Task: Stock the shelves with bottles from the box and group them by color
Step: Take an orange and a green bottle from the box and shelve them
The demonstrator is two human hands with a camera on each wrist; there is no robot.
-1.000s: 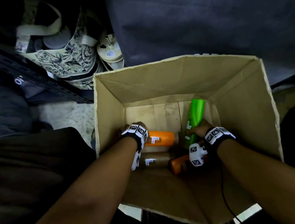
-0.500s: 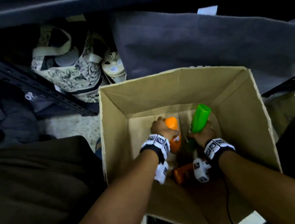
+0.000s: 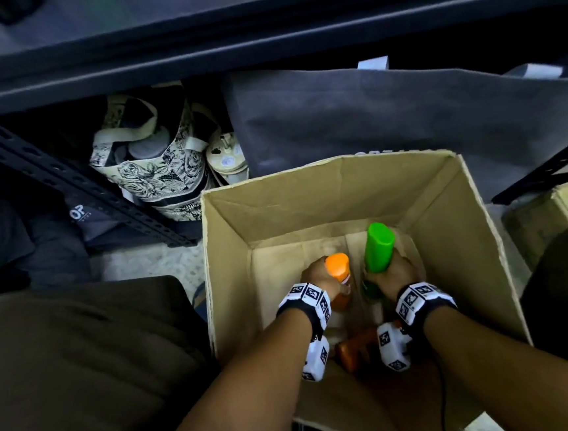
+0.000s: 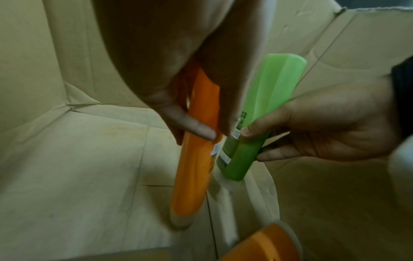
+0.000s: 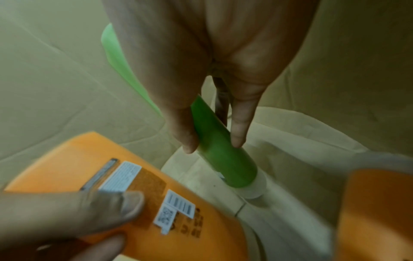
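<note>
- Left hand point(image 3: 318, 276): fingers curled round the orange bottle point(image 3: 338, 269), held upright inside the cardboard box point(image 3: 308, 192).
- Right hand point(image 3: 392, 274): fingers wrapped round the green bottle point(image 3: 378, 246), tilted, just beside the orange one.
- Second orange bottle point(image 3: 356, 348): lying on the box floor between the wrists.

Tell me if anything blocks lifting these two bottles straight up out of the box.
Nothing visible does. The left hand grips the orange bottle, the right hand the green bottle; the box is open above them.
</note>
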